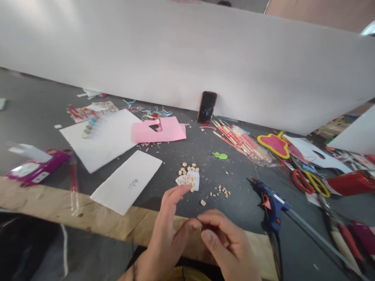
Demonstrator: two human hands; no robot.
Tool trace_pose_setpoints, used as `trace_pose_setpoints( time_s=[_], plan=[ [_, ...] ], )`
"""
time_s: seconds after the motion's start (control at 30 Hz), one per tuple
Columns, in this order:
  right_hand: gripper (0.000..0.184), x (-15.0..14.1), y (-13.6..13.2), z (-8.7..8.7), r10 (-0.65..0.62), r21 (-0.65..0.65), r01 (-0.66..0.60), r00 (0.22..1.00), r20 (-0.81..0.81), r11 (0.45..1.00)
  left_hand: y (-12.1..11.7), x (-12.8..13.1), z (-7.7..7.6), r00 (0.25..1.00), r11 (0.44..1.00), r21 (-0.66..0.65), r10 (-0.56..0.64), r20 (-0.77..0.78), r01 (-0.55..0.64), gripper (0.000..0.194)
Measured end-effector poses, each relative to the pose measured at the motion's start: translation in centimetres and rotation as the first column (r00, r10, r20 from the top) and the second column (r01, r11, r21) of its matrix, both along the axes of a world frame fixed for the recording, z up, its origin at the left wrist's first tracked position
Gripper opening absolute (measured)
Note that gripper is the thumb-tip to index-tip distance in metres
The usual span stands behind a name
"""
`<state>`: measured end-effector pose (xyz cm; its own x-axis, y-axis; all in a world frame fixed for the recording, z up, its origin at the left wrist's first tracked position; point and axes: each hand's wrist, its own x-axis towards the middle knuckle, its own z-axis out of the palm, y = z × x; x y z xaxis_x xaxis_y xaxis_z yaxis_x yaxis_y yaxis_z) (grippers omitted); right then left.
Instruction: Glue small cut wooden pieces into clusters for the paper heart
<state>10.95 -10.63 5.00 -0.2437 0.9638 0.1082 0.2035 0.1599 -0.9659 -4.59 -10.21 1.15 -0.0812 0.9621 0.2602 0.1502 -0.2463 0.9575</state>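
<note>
My left hand (168, 230) is over the table's front edge, its fingers stretched forward and its thumb reaching across to the right fingertips. My right hand (224, 242) is closed beside it, fingers curled and thumb bent in. Whatever it pinches, if anything, is hidden or too small to name. Just beyond the left fingertips, small pale flower-shaped pieces (184, 171) lie on and around a white scrap of paper (196, 183). Tiny beige bits (224, 191) are scattered to the right of it, and one small cluster (203, 203) lies closer to my hands.
A blue glue gun (274, 212) lies at right near red- and yellow-handled scissors (303, 181). Behind are packaged sticks (244, 142), a leaning phone (207, 107) and a green piece (220, 155). Leftward lie a white card (125, 183), folded pink paper (170, 130) and a purple package (43, 168).
</note>
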Motion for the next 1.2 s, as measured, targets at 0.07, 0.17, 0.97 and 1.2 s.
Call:
trace_pose_setpoints(
  time_s=[0.07, 0.17, 0.97, 1.2],
  plan=[
    [0.014, -0.2, -0.2, -0.2, -0.044, -0.004, 0.044, 0.996, -0.075, 0.999, -0.2, 0.3, 0.0, 1.000, 1.000, 0.017, -0.020, -0.003, 0.020, 0.052],
    [0.011, -0.3, -0.5, -0.9, -0.132, 0.066, 0.138, 0.986, -0.098, 0.988, -0.5, 0.8, -0.1, 1.000, 0.999, 0.025, -0.029, -0.003, 0.029, 0.051],
    [0.025, 2.7, -0.7, -1.1, -0.326, 0.115, 0.313, 0.938, 0.120, 0.943, 0.0, 0.9, 1.2, 0.593, 0.815, -0.257, -0.128, 0.795, 0.520, 0.042],
    [0.012, 2.5, -0.2, -1.3, -0.335, 0.245, 0.275, 0.908, 0.252, 0.930, -0.3, 0.6, 1.0, 0.638, 0.804, -0.187, -0.281, 0.717, 0.564, 0.049]
  ],
)
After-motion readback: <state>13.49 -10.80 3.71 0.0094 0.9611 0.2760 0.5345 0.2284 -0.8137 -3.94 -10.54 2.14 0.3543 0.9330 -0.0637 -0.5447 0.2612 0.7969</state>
